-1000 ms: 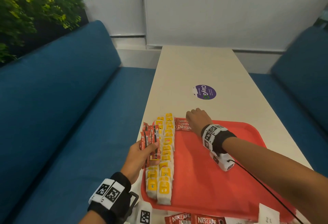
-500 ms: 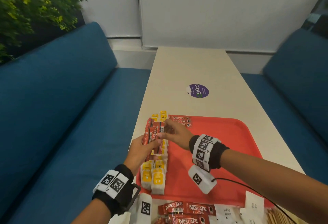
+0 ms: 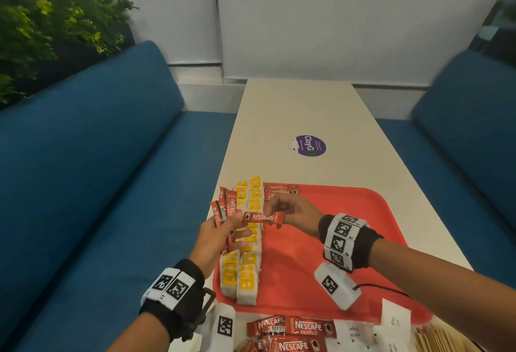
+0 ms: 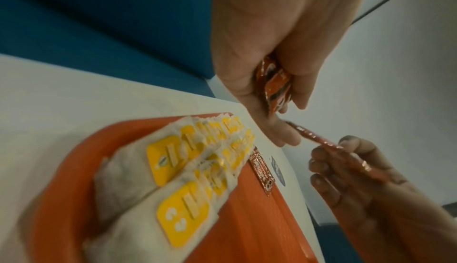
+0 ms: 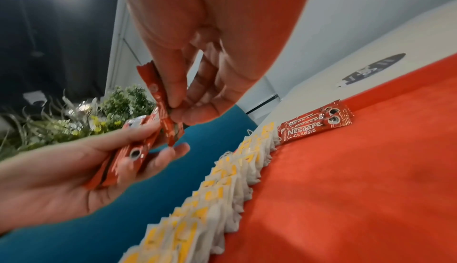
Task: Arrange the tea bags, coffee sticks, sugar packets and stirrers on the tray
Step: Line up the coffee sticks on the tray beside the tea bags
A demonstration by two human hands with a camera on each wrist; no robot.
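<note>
A red tray (image 3: 349,212) lies on the white table. Two rows of white tea bags with yellow tags (image 3: 247,273) (image 4: 188,171) (image 5: 217,185) run along its left edge. Two red coffee sticks (image 3: 280,190) (image 5: 314,125) lie at the tray's far left corner. My left hand (image 3: 220,234) grips a bundle of red coffee sticks (image 3: 223,210) (image 4: 274,83) (image 5: 128,155) above the tea bags. My right hand (image 3: 290,212) pinches a single coffee stick (image 3: 264,217) (image 4: 329,146) (image 5: 163,106), held level next to the left thumb.
More coffee sticks (image 3: 293,329), white sugar packets (image 3: 396,321) and wooden stirrers (image 3: 435,340) lie on the table in front of the tray. A purple round sticker (image 3: 308,145) sits on the table beyond. Blue benches (image 3: 83,170) flank both sides.
My right hand came back from the tray's far corner to the left hand and drew one coffee stick out of the bundle. The left hand stayed above the tea bags.
</note>
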